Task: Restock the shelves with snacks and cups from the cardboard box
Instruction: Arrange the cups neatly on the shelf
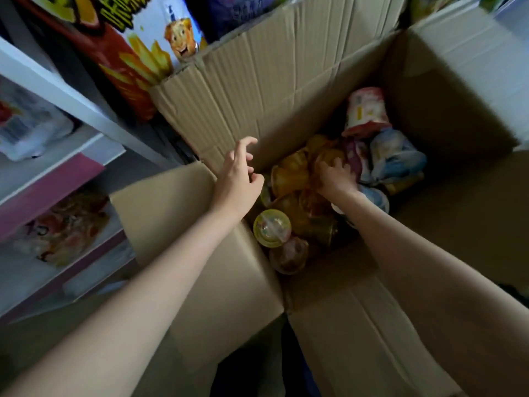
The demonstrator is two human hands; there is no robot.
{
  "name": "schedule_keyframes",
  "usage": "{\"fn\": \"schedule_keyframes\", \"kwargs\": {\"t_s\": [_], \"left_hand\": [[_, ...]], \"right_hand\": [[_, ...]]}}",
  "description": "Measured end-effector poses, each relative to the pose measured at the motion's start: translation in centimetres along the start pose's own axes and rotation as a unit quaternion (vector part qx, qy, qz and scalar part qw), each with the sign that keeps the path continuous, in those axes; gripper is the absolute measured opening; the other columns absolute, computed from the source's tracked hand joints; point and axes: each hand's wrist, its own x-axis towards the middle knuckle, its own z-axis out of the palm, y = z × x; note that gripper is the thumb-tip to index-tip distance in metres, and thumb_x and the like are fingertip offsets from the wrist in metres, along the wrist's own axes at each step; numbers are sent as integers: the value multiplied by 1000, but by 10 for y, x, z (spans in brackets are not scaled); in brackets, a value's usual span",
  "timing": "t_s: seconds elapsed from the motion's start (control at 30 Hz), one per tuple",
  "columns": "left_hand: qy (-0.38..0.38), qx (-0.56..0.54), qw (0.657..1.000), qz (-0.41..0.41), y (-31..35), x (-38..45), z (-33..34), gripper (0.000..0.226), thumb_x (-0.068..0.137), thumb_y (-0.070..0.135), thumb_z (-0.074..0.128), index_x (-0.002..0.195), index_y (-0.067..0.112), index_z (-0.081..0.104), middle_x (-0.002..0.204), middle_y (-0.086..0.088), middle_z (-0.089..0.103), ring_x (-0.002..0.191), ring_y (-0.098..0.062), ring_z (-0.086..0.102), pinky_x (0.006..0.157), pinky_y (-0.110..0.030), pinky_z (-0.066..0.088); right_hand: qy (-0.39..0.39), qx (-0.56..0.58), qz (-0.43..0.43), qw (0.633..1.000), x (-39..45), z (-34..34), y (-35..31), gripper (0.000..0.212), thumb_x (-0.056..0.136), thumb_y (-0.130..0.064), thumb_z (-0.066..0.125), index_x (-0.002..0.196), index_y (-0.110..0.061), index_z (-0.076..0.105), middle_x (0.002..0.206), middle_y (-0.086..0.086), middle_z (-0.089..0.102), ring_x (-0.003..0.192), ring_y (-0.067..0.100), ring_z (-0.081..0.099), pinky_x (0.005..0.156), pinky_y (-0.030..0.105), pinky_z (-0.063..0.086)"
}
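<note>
A big brown box [286,81] sits open on the floor beside the white shelves [71,107], where a red chip bag [120,61] and other snacks lie. Down in the box is a heap of yellow cups [289,176], one round lid [272,228] facing up, with soft snack bags [395,159] piled next to them. The right hand [335,176] is deep inside, its grip curled on a yellow cup, while the left hand [239,179] hangs over the box edge, fingers loose and holding nothing.
</note>
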Motion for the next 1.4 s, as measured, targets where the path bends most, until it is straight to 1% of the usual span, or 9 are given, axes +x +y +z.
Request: {"fn": "schedule_keyframes", "kwargs": {"t_s": [0.13,0.33,0.47,0.63,0.7,0.8,1.03,1.23,1.4], "left_hand": [[-27,31,999,11,-6,8,3,56,83,0,53,132,22,37,111,1,41,92,-12,50,79,-26,45],[-89,38,995,26,-2,5,-4,68,81,4,62,138,23,31,129,-8,41,111,-19,48,92,-28,40],[-159,32,979,123,7,7,-6,95,66,19,80,143,16,24,143,-8,36,132,-22,34,104,-15,21],[-66,-75,991,88,10,-2,-13,78,50,42,82,117,21,49,103,12,59,100,-4,55,79,-9,39],[-11,-84,994,69,0,-5,-18,73,49,43,79,110,14,52,97,10,61,91,4,54,74,-3,37],[58,-115,991,35,-12,-8,-27,66,50,48,71,108,25,50,96,18,57,86,14,53,80,-5,42],[127,-119,984,-26,-13,-12,-41,78,48,49,74,116,19,52,103,19,57,89,22,53,82,-1,39],[132,-104,983,-72,-5,-35,-57,71,51,42,75,114,14,59,103,8,62,91,-1,59,75,1,39],[133,-144,977,-85,-13,-36,-65,66,51,43,76,111,21,60,102,7,64,91,-5,61,79,-10,45]], "right_hand": [[130,-76,-26,988,14,21,3,41,94,2,33,134,-4,39,139,23,28,108,45,44,83,46,45],[118,252,-6,960,-12,-46,12,37,84,-21,64,120,-14,56,115,11,56,101,28,56,82,35,45],[-63,526,-58,846,-57,-95,-7,24,83,-22,69,104,-13,63,91,12,61,74,22,61,62,36,52],[-216,649,-77,726,-52,-97,-12,43,86,-39,53,111,-6,61,89,9,67,73,17,67,64,26,57],[-145,602,-32,784,-23,-66,-10,38,92,-31,53,118,-4,57,98,13,66,86,21,67,81,37,57],[-93,204,-102,969,18,-11,-15,48,88,-22,60,132,-9,46,122,18,58,111,33,56,94,38,45],[3,-162,-156,974,36,27,-48,40,95,-13,45,134,-9,41,141,20,36,130,40,33,103,45,35],[-27,-174,-94,980,24,15,-40,41,96,-15,42,135,-3,40,142,22,33,131,40,30,108,45,29],[-59,38,-16,997,18,36,-39,54,94,-24,49,137,2,28,136,24,42,120,38,48,97,42,43]]}}
